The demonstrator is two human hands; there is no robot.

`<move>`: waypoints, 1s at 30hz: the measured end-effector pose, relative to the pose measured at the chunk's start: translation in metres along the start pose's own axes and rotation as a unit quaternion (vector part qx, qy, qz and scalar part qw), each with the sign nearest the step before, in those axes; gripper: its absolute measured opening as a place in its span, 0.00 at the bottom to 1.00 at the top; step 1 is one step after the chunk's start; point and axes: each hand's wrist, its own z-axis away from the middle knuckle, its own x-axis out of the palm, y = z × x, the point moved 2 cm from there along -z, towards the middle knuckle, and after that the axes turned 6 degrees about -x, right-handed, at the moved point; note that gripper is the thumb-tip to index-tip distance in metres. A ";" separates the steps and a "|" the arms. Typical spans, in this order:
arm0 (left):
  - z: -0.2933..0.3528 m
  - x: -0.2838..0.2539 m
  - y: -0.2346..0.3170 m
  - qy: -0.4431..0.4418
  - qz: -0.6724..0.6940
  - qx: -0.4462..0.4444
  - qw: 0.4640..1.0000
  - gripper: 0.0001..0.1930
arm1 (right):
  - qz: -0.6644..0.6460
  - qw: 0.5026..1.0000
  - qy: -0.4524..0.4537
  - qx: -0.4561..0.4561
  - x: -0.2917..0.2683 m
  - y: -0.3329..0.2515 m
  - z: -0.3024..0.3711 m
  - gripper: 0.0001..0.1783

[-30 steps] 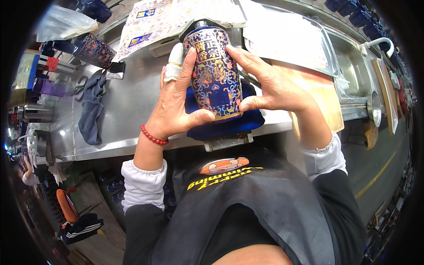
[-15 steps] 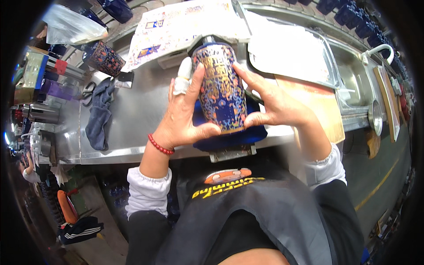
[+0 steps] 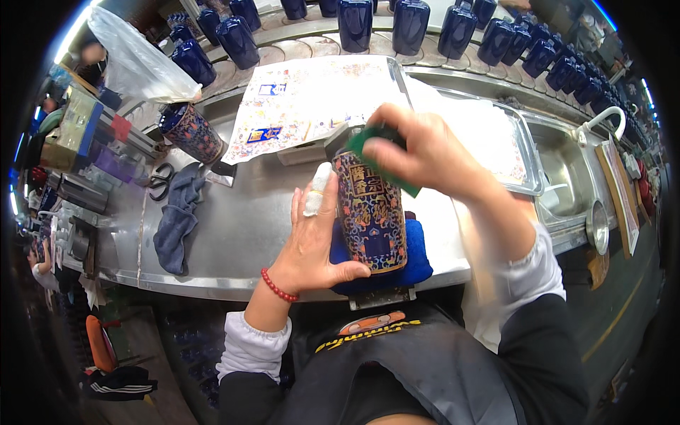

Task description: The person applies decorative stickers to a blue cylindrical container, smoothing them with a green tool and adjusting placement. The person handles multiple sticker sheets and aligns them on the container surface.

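A dark blue bottle (image 3: pixel 372 227) with a dense floral pattern and gold characters lies on a blue cloth pad (image 3: pixel 419 251), its neck pointing away from me. My left hand (image 3: pixel 312 244) steadies it from the left, thumb at its base and fingers along its side; one fingertip is wrapped in white. In my right hand (image 3: pixel 414 145) is a flat green scraper (image 3: pixel 382 145), held against the bottle's upper part. The scraper partly covers the gold characters there.
Patterned sheets (image 3: pixel 304 99) lie beyond the bottle. A clear tray (image 3: pixel 528 159) and a sink (image 3: pixel 559 145) are at right. A grey cloth (image 3: pixel 177 219), scissors (image 3: pixel 161 180) and another patterned bottle (image 3: pixel 193 134) are at left. Plain blue bottles (image 3: pixel 354 25) line a conveyor behind.
My right hand has left the bottle's right side and now holds the green scraper at its upper part. My left hand stays on the bottle. The view has tilted up, showing more conveyor.
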 end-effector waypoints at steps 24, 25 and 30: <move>0.032 0.039 0.046 0.130 -0.142 0.020 0.981 0.44 | -0.436 0.816 0.218 0.310 0.056 -0.018 0.130 0.11; 0.031 0.038 0.049 0.127 -0.159 0.028 0.979 0.42 | -0.424 0.828 0.220 0.293 0.055 -0.019 0.130 0.11; 0.025 0.034 0.064 0.082 -0.256 0.055 0.962 0.32 | -0.404 0.838 0.212 0.299 0.054 -0.020 0.128 0.11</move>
